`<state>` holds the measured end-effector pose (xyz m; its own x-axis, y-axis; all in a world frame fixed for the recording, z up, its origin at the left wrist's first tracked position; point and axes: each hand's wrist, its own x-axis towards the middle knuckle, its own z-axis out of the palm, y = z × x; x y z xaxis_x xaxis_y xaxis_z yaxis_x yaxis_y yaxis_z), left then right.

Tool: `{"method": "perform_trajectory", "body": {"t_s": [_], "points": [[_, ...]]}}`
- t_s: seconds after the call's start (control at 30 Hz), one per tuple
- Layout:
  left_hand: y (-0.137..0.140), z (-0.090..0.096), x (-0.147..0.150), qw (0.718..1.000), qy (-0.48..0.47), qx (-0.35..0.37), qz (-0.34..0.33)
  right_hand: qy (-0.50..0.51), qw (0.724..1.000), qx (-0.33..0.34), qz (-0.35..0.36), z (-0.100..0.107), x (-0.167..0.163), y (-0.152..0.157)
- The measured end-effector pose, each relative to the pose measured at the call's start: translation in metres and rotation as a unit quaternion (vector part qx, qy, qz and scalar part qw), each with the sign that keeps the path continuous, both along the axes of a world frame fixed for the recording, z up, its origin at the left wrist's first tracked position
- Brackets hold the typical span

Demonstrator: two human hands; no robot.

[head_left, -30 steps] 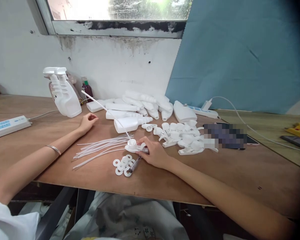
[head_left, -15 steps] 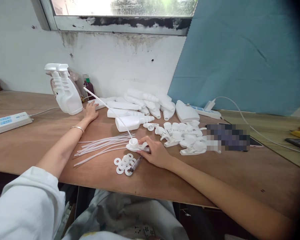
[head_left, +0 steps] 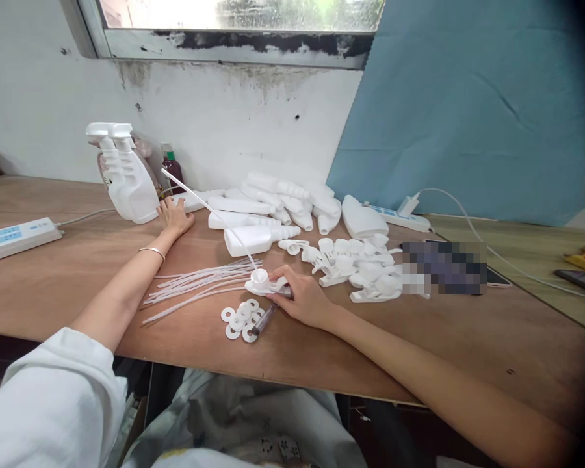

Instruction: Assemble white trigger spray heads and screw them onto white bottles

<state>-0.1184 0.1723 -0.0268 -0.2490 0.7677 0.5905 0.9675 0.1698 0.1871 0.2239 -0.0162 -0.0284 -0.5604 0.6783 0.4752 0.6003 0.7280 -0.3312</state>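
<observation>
My right hand [head_left: 299, 296] is closed on a white trigger spray head [head_left: 257, 283], low over the table. A thin white dip tube [head_left: 209, 209] rises from its collar, slanting up to the left. My left hand [head_left: 175, 218] lies at the foot of two standing white spray bottles [head_left: 135, 185], fingers spread; whether it touches them I cannot tell. Loose dip tubes [head_left: 192, 283] lie between my arms. Below the spray head are several white ring washers [head_left: 241, 318] and a pen-like clear tool [head_left: 266, 320], its far end hidden by my right hand.
White bottles [head_left: 253, 240] lie heaped by the wall, with several trigger heads [head_left: 344, 260] in front of them. Power strips stand left [head_left: 19, 239] and right [head_left: 400, 218]. A dark bottle [head_left: 173, 170] is behind my left hand. Phone-like items [head_left: 498, 278] lie at the right.
My left hand has shifted slightly left, closer to the standing spray bottles, and its fingers are spread more. My right hand and the spray head hold nearly still.
</observation>
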Motion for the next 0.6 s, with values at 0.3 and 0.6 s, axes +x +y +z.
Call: {"method": "perform_trajectory", "body": {"t_s": [0.3,0.6], "points": [[0.011,-0.005,-0.015,0.994,-0.072,-0.078,-0.016,0.003,1.000,-0.010,0.001,0.000,-0.001,-0.001],[0.007,0.001,-0.009,0.996,-0.043,-0.059,-0.054,0.000,1.000,0.000,0.004,0.000,0.000,0.001]]}}
